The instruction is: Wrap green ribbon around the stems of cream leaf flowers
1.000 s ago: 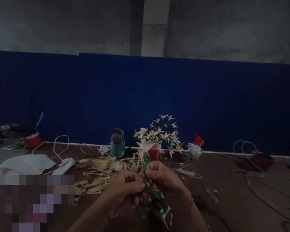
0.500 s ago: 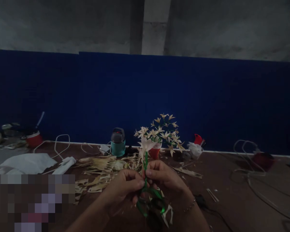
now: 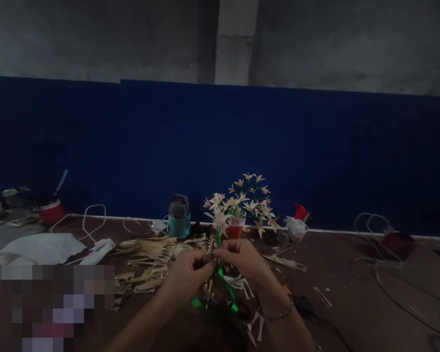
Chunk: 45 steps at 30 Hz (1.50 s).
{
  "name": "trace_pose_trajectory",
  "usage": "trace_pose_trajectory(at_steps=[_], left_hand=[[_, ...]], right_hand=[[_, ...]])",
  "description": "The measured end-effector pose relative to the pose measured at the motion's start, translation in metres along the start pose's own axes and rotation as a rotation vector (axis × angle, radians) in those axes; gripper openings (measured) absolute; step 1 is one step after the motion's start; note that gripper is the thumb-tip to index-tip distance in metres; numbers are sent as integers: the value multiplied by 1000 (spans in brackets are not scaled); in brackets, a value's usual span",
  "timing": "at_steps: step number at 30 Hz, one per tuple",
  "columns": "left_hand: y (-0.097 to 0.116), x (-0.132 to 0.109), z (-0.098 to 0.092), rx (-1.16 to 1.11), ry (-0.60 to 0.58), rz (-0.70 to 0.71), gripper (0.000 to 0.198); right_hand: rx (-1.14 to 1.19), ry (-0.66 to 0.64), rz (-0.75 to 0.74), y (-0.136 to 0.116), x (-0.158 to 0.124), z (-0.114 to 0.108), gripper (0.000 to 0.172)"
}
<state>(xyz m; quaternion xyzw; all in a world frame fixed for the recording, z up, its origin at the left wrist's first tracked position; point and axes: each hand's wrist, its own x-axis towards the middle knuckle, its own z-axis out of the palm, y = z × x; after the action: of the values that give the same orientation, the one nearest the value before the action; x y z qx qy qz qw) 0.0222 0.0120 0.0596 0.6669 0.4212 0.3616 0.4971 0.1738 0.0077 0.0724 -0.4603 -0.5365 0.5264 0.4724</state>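
Note:
Between my hands stands an artificial flower (image 3: 219,219) with pale, pointed petals and a green-wrapped stem. My left hand (image 3: 190,274) is closed, thumb and fingers pinched at the lower stem. My right hand (image 3: 244,261) pinches the stem just above, with a bracelet on that wrist. A glossy green strip (image 3: 230,292) hangs below the fingers, its lower part blurred. Just behind, a bunch of similar pale flowers (image 3: 253,205) rises from a red cup (image 3: 235,229).
Dried husk strips (image 3: 150,249) spread left of my hands. A teal jar (image 3: 179,220) with a dark lid stands near the blue panel (image 3: 220,142). White cloth (image 3: 40,247) lies at left. A black cable (image 3: 330,325) and loose wires (image 3: 396,288) run at right.
The flower has dropped slightly and shifted a little left. Both hands have moved up along its stem, and the green strip below has swung into a different shape.

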Motion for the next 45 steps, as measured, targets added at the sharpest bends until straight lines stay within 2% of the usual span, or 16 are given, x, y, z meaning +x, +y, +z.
trace_pose_trajectory(at_steps=[4, 6, 12, 17, 21, 26, 32, 37, 41, 45], left_hand=[[-6, 1, 5, 183, 164, 127, 18], [-8, 0, 7, 215, 206, 154, 15], [-7, -1, 7, -26, 89, -12, 21], [-5, -3, 6, -179, 36, -115, 26], [-4, -2, 5, -134, 35, -82, 25], [3, -3, 3, -32, 93, 10, 22], [3, -4, 3, -122, 36, -64, 14], [0, -5, 4, -125, 57, -71, 13], [-2, -2, 4, -112, 27, -98, 14], [-3, -1, 2, -101, 29, -67, 13]], right_hand=[[-127, 94, -28, 4, 3, 3, 25], [-157, 130, -30, 3, 2, 6, 23], [-176, 125, -43, -5, -4, 10, 23], [-249, 142, -83, -7, -6, 9, 21], [-277, 133, -97, -4, -5, 9, 21], [-362, 176, -130, 0, -4, 9, 21], [-458, 243, -195, 0, -6, 10, 17], [-516, 265, -209, -3, -9, 11, 18], [-526, 283, -213, -3, -9, 13, 18], [-515, 282, -218, -3, -9, 14, 18]])
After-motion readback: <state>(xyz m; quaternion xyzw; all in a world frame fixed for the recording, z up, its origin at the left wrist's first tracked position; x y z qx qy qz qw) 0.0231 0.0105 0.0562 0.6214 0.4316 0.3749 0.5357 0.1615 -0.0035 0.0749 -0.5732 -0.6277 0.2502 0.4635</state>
